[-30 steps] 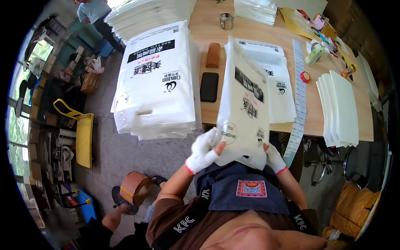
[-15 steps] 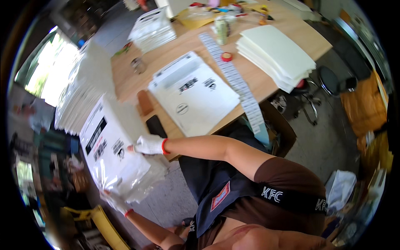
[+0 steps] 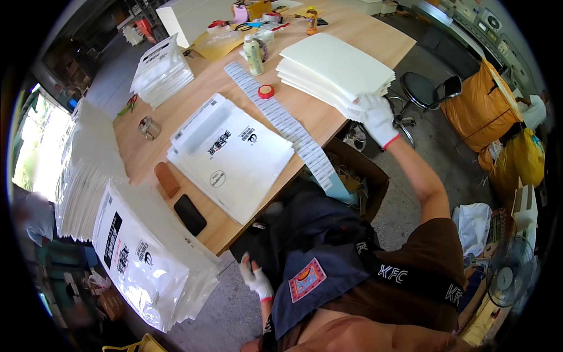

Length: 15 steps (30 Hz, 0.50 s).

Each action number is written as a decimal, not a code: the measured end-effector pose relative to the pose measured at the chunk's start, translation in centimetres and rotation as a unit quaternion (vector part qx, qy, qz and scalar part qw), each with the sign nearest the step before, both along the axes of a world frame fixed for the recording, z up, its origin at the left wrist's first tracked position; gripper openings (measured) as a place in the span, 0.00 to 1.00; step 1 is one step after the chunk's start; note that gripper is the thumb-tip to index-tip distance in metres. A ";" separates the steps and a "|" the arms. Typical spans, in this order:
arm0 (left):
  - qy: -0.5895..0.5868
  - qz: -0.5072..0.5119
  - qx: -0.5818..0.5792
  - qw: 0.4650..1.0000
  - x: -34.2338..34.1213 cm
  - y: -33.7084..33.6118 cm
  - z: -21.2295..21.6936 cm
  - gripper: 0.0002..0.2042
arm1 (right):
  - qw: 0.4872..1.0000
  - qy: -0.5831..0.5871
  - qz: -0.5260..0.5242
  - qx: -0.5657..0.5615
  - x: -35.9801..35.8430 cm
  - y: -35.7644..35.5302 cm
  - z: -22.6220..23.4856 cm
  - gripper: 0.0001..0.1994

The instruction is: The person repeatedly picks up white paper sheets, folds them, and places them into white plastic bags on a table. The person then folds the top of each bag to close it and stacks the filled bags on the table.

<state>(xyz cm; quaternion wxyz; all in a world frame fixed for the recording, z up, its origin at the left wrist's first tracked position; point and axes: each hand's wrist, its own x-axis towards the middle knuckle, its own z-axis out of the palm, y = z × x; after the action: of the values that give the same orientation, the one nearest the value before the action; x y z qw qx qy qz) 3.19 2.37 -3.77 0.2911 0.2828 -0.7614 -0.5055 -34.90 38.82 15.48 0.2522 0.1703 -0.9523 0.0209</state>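
My right hand [image 3: 378, 120], in a white glove with a red cuff, is at the near right corner of a stack of white sheets [image 3: 337, 67]. Its fingers reach over the edge of the top sheet and do not look closed on it. By my lap, below the table edge, my left hand [image 3: 256, 280] is empty with its gloved fingers apart. A pile of printed white plastic bags [image 3: 234, 155] lies flat in the middle of the table. At the left, a tall stack of filled, glossy printed bags [image 3: 143, 258] leans out past the table's corner.
A strip of printed labels [image 3: 281, 120] crosses the wooden table [image 3: 199, 82], with a red tape roll [image 3: 265, 91] on it. Nearby are a black phone [image 3: 190, 215], a brown case [image 3: 167, 179], a glass jar [image 3: 149, 128] and a can [image 3: 253, 56]. A black stool [image 3: 419, 91] stands right.
My right hand has left the filled bags at the left and swung across to the white sheets. My left hand has let go of those bags and moved toward my lap. The view has shifted.
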 end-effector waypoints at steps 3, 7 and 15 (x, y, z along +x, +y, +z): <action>0.009 -0.181 -0.024 0.983 -8.1 1.7 6.3 0.13 | 0.990 0.081 0.033 0.110 -4.7 5.6 -1.6 0.14; -0.028 -0.313 0.049 0.948 -16.9 4.5 10.4 0.14 | 0.990 0.014 0.113 0.083 -7.0 6.9 -1.8 0.09; -0.053 -0.442 0.595 0.669 -30.5 15.8 14.9 0.23 | 0.919 0.197 0.342 -0.010 1.6 0.3 4.4 0.07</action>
<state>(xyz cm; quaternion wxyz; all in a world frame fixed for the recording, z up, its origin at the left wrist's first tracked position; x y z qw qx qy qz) -27.33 18.14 11.10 -0.2380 0.0526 -0.3486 -0.9050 -33.26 39.08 19.85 0.4134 0.4843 -0.7668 0.0812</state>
